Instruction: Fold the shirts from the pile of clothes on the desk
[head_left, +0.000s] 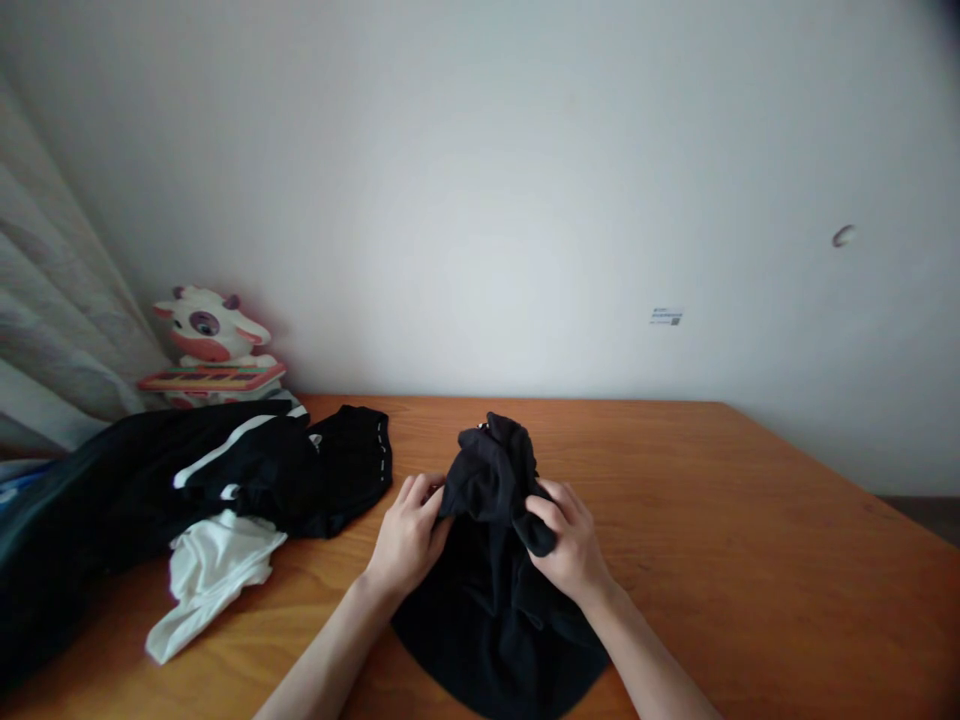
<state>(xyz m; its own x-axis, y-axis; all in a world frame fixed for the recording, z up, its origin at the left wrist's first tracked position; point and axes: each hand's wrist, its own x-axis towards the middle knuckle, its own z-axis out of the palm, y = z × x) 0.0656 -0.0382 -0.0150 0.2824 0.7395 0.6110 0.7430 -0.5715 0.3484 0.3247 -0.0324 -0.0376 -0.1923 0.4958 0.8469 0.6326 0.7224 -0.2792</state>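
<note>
A black cloth garment [499,610] is gathered up in front of me, its lower part spread on the wooden table. Its bunched top stands up between my hands, and its exact kind cannot be made out from the folds. On its left side my left hand [409,530] grips the fabric, thumb toward me. My right hand [566,535] pinches a fold on the other side, with fingers curled over the cloth. Parts of the fingertips on both hands are hidden by the material.
To the left lies a pile of dark clothes [262,460] with white stripes, and a crumpled white garment [217,565] beside it. A cow-shaped toy keyboard [214,345] stands behind them by the curtain [60,260]. The wooden table [720,520] meets a pale wall at the back.
</note>
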